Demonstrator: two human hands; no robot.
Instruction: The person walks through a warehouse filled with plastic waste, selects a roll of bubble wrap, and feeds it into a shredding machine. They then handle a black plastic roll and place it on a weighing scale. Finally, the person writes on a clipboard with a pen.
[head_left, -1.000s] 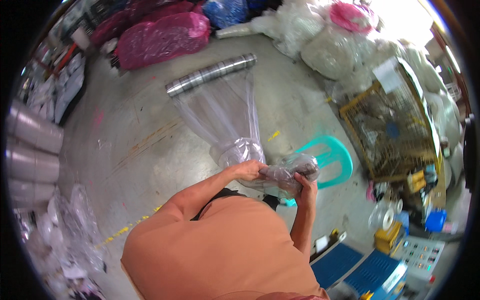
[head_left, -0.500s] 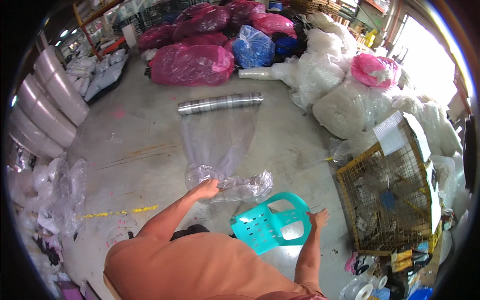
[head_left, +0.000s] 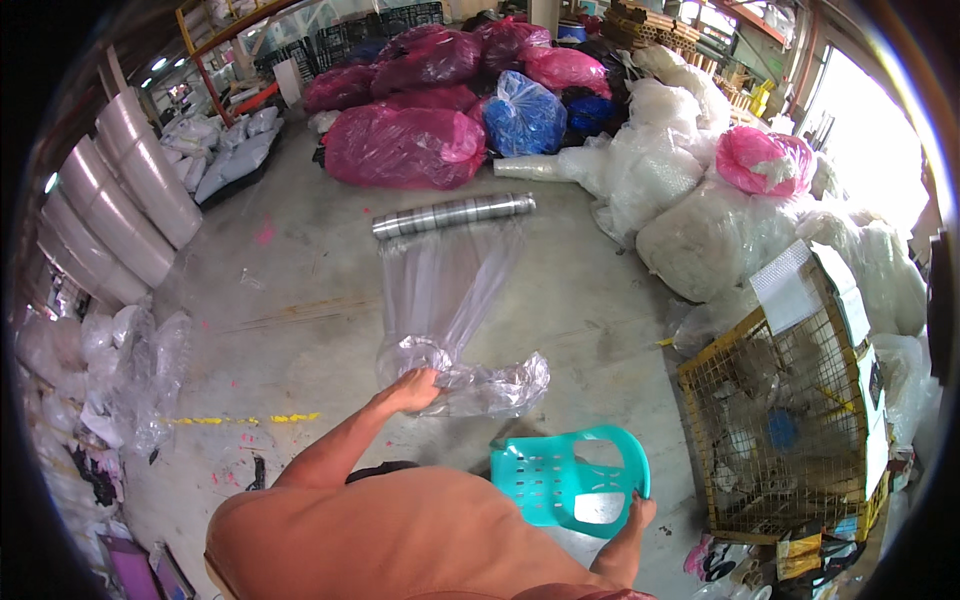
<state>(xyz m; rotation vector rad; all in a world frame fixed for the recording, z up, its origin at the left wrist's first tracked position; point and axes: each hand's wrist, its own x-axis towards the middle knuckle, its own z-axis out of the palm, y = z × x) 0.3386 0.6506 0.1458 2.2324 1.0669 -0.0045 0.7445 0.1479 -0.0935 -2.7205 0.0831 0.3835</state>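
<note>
The clear plastic sheet (head_left: pixel 445 300) lies stretched out on the grey floor (head_left: pixel 300 270). Its far end comes off a shiny roll (head_left: pixel 453 215) that lies on the floor. Its near end is bunched up in a crinkly heap. The left hand (head_left: pixel 412 388) is closed around that bunched end and grips it tight. The right hand (head_left: pixel 640 512) is closed on the rim of a teal plastic chair (head_left: pixel 565 480), which stands just beside the person, near the plastic heap. Past the roll there are big pink bags (head_left: pixel 400 145) and a blue bag (head_left: pixel 525 115) piled together. White bags (head_left: pixel 690 215) are heaped on the right. A yellow wire cage (head_left: pixel 790 420) full of stuff stands to the right of the chair. Big grey rolls (head_left: pixel 120 200) lean on the left.
</note>
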